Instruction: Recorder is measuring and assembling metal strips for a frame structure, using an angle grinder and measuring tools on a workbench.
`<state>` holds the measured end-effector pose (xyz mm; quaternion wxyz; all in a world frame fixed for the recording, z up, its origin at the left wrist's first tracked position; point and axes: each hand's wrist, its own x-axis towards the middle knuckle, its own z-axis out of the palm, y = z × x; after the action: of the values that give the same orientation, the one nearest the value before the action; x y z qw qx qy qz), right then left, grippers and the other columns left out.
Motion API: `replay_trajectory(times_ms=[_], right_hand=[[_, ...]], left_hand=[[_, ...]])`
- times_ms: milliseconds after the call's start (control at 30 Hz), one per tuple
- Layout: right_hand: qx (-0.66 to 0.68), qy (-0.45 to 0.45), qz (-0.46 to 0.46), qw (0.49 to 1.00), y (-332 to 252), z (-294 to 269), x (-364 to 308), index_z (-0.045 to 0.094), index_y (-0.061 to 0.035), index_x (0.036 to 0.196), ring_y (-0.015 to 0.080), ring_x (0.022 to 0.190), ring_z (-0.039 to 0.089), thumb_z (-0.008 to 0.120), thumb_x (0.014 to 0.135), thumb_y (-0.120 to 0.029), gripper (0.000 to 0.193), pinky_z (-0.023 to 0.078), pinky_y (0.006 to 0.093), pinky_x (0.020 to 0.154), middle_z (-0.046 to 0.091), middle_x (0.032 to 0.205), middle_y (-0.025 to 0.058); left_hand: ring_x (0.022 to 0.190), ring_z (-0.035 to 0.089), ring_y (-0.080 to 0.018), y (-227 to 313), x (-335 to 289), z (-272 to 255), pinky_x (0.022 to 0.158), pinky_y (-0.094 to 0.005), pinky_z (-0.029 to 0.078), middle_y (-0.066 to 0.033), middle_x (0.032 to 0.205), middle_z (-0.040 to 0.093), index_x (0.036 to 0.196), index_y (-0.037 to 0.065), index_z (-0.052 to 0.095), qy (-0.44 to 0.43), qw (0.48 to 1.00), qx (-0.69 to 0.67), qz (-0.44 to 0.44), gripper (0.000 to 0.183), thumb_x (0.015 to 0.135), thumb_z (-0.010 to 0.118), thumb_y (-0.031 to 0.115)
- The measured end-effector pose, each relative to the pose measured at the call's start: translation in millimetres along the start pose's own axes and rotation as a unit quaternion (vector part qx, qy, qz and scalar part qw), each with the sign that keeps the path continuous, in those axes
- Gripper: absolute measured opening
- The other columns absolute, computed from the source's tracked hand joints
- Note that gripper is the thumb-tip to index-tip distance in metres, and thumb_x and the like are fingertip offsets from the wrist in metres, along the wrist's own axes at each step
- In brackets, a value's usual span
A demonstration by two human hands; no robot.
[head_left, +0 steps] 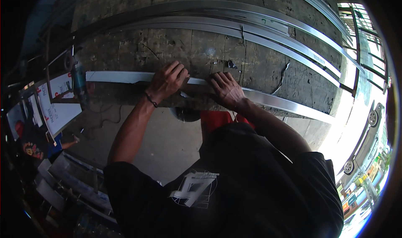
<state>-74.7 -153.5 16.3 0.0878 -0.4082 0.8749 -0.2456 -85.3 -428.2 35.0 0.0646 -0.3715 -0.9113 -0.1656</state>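
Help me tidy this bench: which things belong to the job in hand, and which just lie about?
Job, apparently:
near metal strip, with the left hand and right hand at it

Lying about, apparently:
small dark scrap
thin twisted piece
long strips farther back, possibly spare stock

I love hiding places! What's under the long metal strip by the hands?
The table shows beside the strip, so it's probably underneath too. Straight beneath can't be seen: the strip covers it, and the left hand and right hand hide more.
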Motion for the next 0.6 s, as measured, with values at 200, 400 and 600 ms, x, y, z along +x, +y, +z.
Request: replay_trajectory(times_ms=[200,400,600], right_hand=[[-0.009,-0.005,-0.005,1.000,-0.3,-1.4,-0.9,0.057,-0.0013,0.126,0.0291,0.112,0.056,0.066,0.089,-0.033,0.049,0.042,0.0437,0.098,0.058,0.113,0.0130],[0.002,-0.030,0.014,0.999,0.2,-2.8,-0.7,0.057,-0.0019,0.128,0.0304,0.113,0.056,0.066,0.091,-0.035,0.050,0.041,0.0450,0.099,0.057,0.114,0.0137],[0.012,-0.004,0.010,1.000,0.1,-1.5,-0.8,0.057,-0.0028,0.120,0.0319,0.112,0.056,0.073,0.084,-0.032,0.049,0.042,0.0449,0.096,0.057,0.117,0.0138]], left_hand=[[0.087,0.061,-0.0340,-11.8,-20.6,-21.7,0.074,-0.0441,0.051,-0.0144,0.088,0.060,0.087,0.002,0.055,-0.033,0.970,0.060,-0.232,0.016,0.094,0.065,0.012],[0.085,0.060,-0.0359,13.3,-29.9,-16.3,0.073,-0.0461,0.050,-0.0151,0.087,0.059,0.088,0.002,0.054,0.007,0.933,-0.029,-0.360,0.022,0.099,0.062,0.019],[0.082,0.060,-0.0339,39.9,-20.7,-2.3,0.070,-0.0445,0.048,-0.0131,0.086,0.059,0.088,0.005,0.054,0.075,0.954,0.014,-0.290,0.027,0.094,0.070,0.025]])
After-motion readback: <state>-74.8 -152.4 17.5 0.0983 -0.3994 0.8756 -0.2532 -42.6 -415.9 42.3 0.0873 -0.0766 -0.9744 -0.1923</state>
